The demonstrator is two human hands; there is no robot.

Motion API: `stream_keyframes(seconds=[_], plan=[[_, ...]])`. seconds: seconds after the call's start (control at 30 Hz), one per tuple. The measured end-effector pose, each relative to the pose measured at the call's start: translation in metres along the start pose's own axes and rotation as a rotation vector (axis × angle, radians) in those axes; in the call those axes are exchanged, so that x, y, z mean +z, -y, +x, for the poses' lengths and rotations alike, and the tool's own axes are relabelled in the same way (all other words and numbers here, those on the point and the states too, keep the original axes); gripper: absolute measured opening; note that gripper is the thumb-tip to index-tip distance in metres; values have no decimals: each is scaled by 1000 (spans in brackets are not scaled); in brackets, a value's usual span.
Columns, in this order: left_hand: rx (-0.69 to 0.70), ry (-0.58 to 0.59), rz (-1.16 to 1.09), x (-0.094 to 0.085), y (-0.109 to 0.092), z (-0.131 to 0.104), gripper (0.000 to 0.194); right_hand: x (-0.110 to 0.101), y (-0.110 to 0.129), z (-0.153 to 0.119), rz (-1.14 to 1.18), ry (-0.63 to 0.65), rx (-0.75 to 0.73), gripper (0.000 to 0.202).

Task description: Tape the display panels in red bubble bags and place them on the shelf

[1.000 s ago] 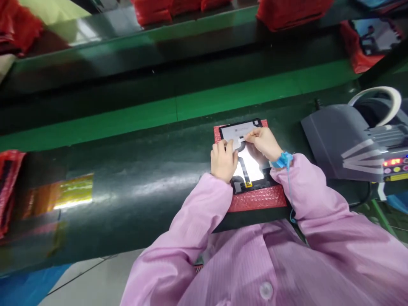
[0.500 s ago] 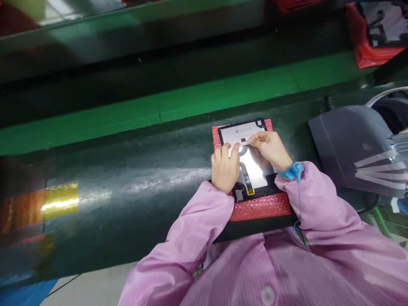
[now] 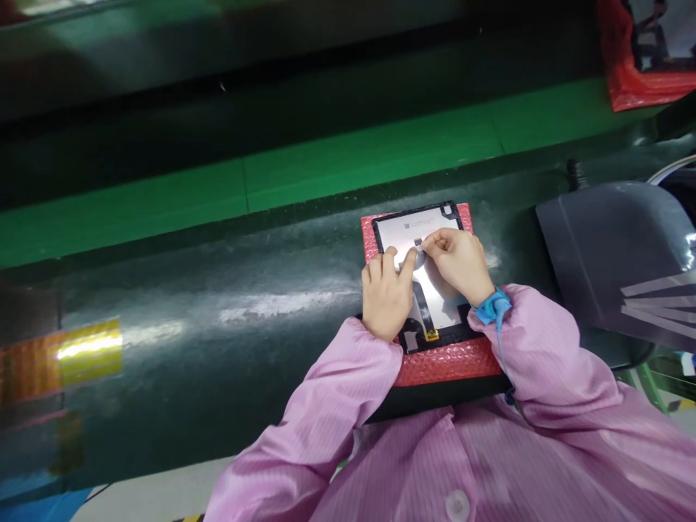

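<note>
A tablet-sized display panel [image 3: 427, 220] lies with its silvery back up on a red bubble-wrap bag [image 3: 449, 365]. My left hand [image 3: 387, 297] rests on the panel's left part, fingers spread, its index finger and thumb near the middle. My right hand [image 3: 462, 261] pinches thumb and index finger together beside a small dark connector piece [image 3: 417, 241]; what lies between those fingertips is too small to make out. Lower on the panel runs a dark flat cable [image 3: 423, 308] with a yellow end [image 3: 431, 335]. A blue wrist strap [image 3: 492, 307] circles my right wrist.
A dark grey device [image 3: 614, 246] with strips of clear tape stands to the right. Yellow tape [image 3: 90, 350] sticks to the bench at the left. Red bubble-wrap bags [image 3: 625, 80] with a panel on top lie at the upper right. A green strip [image 3: 326, 163] runs behind the bench.
The view has shifted slightly. Both hands stay on the panel in nearly the same pose, with the right fingertips still pinched beside the small connector piece.
</note>
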State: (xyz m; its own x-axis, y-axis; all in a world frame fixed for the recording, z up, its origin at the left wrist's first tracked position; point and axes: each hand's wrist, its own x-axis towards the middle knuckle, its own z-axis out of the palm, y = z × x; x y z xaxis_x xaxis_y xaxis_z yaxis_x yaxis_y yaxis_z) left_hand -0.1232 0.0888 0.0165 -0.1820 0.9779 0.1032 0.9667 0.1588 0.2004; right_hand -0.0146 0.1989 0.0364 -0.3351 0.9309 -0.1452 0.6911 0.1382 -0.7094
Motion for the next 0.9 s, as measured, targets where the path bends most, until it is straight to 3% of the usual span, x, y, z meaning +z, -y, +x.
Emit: stream_keyframes(seconds=[0.2,0.3,0.4,0.47,0.6,0.77,0.9], plan=[[-10,6,-29,0,-1,3,47,3,0,-2,-178,-93,-103,9],[-68,-64,-130,0,2,-1,42,-12,-10,-3,-193,-214,-140,29],[-236,-202,-232,-1,7,-17,46,-37,-28,-14,-276,-304,-117,31],[-338,-230,-330,-2,9,-32,53,-49,-38,-26,-305,-227,-8,29],[-462,-130,-591,1,10,-42,50,-51,-45,-43,-219,-11,135,21],[-643,10,-803,2,22,-17,37,-37,-49,-36,-10,38,174,11],[-641,-32,-859,3,26,-8,21,-36,-53,-32,284,15,162,6]])
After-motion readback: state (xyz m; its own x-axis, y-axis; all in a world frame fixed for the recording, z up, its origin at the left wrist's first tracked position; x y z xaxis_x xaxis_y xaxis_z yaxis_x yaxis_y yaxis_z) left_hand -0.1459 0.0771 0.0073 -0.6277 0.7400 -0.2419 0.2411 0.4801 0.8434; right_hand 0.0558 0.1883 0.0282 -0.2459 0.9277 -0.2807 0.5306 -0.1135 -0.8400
